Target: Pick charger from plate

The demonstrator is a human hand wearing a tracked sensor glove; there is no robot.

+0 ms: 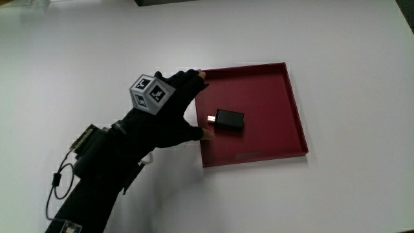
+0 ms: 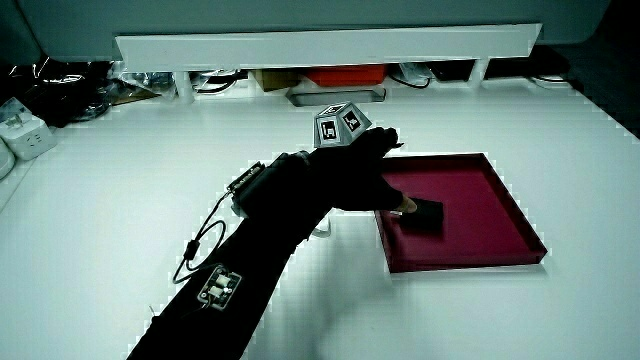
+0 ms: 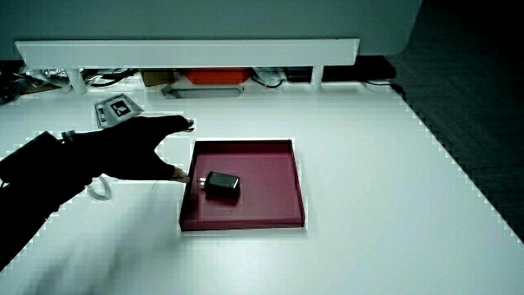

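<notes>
White table (image 1: 349, 52), mid-frame: small black charger (image 1: 229, 120) lies flat in the dark red tray (image 1: 284, 139) (plug tip and long axis toward the hand (image 1: 169, 116)), fingers spread, gripping nothing.

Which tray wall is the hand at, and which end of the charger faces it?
The hand is open at the red tray wall closest to the charger's plug; the black charger points its metal plug end at the thumb, untouched.

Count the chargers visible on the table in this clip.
1. The charger lies in the red tray, just past the hand's spread fingertips. All three views show no other.
</notes>
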